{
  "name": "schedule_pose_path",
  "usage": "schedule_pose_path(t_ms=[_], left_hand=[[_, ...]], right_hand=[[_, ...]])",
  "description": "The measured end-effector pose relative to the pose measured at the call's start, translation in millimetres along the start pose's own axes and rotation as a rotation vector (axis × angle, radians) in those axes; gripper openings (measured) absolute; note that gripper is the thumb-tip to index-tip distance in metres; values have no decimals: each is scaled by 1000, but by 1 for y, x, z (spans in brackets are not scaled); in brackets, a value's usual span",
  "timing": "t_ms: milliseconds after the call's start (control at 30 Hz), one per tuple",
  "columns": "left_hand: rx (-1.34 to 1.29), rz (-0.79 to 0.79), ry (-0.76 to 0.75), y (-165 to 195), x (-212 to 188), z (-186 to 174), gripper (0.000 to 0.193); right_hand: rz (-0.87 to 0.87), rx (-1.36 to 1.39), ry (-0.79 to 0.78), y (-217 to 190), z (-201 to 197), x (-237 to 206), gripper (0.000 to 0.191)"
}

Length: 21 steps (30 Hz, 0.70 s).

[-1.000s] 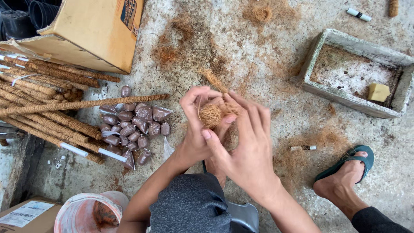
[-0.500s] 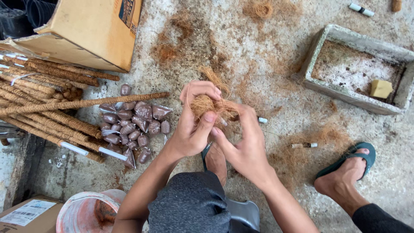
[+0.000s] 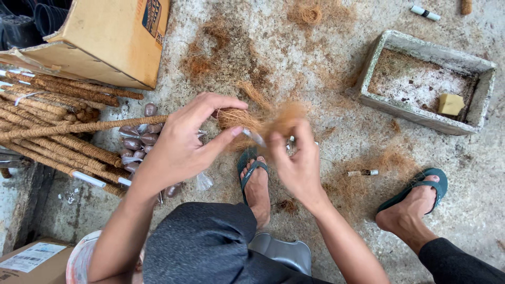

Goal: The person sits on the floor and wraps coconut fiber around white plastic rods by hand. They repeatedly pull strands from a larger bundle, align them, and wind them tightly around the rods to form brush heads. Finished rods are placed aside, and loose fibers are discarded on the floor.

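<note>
Centre frame: left hand [image 3: 181, 144] pinches a fibre wad [image 3: 236, 120] btwn thumb & fingers; right hand [image 3: 297, 160] grips its other end; sticks [image 3: 58, 131] at left; trough [image 3: 426, 84] upper right.

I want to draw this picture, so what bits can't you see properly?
- Head view: the brown fibre bundle is partly covered by the left hand.
- The right hand and the fibre tuft above it are blurred.
- The small brown packets are partly hidden behind the left hand and the fibre-wrapped sticks.
- The cardboard box is cut off by the top edge.
</note>
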<state>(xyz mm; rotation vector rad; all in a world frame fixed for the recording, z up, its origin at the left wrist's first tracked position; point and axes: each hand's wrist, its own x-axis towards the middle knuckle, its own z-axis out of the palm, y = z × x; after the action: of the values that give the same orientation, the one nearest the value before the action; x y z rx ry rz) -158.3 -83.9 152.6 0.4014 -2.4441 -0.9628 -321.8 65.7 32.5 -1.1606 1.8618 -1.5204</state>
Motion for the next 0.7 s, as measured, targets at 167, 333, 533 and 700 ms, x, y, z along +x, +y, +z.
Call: schedule_pose_path(t_ms=[167,333,533,700], left_hand=[[-24,-148,-152,22,14,0,29],[-273,-220,58,31,27,-12,20],[-735,-254,442,49,56,-66,20],[-754,-527,234,53,49,-40,26]], right_hand=[[8,218,-82,23,18,1,43],[89,215,-106,0,17,1,38],[522,-41,-38,-8,-5,22,30],[345,-321,-9,28,10,28,33]])
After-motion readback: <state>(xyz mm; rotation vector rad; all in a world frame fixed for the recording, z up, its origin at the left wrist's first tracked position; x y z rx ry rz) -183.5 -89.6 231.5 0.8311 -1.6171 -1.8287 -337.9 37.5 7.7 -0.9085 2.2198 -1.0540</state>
